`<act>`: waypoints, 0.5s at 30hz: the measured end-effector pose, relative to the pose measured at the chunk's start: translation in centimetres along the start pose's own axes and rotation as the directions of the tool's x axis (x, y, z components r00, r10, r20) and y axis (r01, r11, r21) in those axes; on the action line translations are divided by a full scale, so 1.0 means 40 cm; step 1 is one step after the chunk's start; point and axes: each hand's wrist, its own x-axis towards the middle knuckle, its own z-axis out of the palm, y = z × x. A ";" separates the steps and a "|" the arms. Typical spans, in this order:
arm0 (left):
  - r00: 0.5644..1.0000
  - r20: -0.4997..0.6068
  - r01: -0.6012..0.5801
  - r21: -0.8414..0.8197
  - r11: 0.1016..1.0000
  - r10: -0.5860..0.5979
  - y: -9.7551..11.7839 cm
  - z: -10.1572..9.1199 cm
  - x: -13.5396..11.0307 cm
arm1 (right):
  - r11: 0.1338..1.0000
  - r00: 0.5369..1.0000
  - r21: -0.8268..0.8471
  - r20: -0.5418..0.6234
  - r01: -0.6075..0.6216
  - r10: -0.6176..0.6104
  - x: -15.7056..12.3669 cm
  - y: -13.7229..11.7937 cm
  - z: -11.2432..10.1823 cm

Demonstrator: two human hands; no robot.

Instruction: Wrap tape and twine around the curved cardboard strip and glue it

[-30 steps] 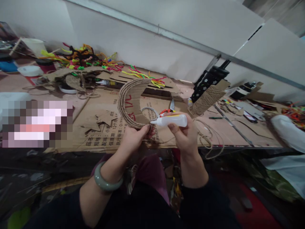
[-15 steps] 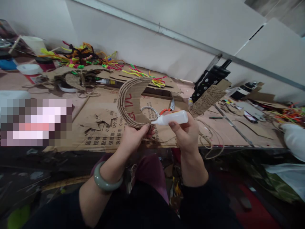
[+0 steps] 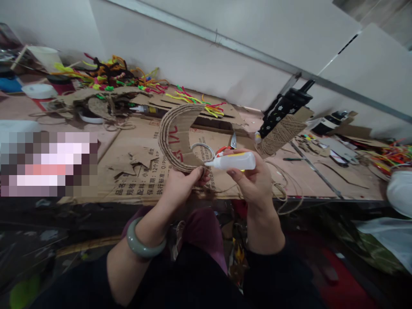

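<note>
My left hand (image 3: pixel 180 189) grips the lower end of a crescent-shaped cardboard piece (image 3: pixel 178 135) whose outer edge is wrapped in jute twine. My right hand (image 3: pixel 252 182) holds a small white glue bottle (image 3: pixel 233 162) on its side, nozzle pointing left at the crescent's lower tip just above my left fingers. A loose loop of twine (image 3: pixel 202 150) curls between the crescent and the bottle. A green bangle (image 3: pixel 141 246) sits on my left wrist. Both hands hover over the near edge of the cardboard-covered table (image 3: pixel 135 180).
Bright pipe cleaners (image 3: pixel 109 77) are heaped at the back left. A twine-wrapped cardboard shape (image 3: pixel 281 133) leans on a black flowered object (image 3: pixel 283 107). Scissors (image 3: pixel 231 143), cardboard scraps (image 3: pixel 135 159), a second glue bottle (image 3: pixel 144 109) and loose twine (image 3: pixel 283 189) lie about. A white-sleeved person (image 3: pixel 399 193) is at the right.
The glue bottle has levelled out and shifted slightly right while its nozzle stays at the crescent's tip. The person's white sleeve at the right has drawn back toward the edge.
</note>
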 end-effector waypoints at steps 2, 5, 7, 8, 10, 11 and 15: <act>1.000 -0.006 -0.001 0.008 1.000 0.001 -0.001 -0.001 -0.001 | 1.000 0.999 0.003 -0.037 0.017 -0.017 -0.001 0.002 0.002; 1.000 -0.002 0.003 -0.002 1.000 -0.003 0.000 0.001 -0.003 | 1.000 0.998 -0.012 -0.052 0.028 -0.029 -0.004 0.004 0.007; 1.000 -0.001 0.008 -0.013 1.000 -0.008 0.002 0.003 -0.005 | 0.999 0.998 -0.040 -0.054 0.036 -0.038 -0.005 0.005 0.010; 1.000 -0.004 0.010 -0.016 1.000 -0.010 0.003 0.004 -0.005 | 0.998 0.997 -0.054 -0.059 0.039 -0.043 -0.006 0.005 0.011; 1.000 -0.007 0.006 -0.020 1.000 -0.006 0.004 0.005 -0.005 | 0.996 0.996 -0.071 -0.072 0.049 -0.054 -0.006 0.006 0.013; 1.000 -0.005 0.004 -0.021 1.000 -0.004 0.003 0.005 -0.005 | 0.996 0.995 -0.074 -0.077 0.053 -0.058 -0.005 0.005 0.014; 1.000 0.003 0.000 -0.027 1.000 0.000 0.000 0.003 -0.002 | 0.997 0.992 -0.037 -0.104 0.070 -0.074 -0.004 0.003 0.020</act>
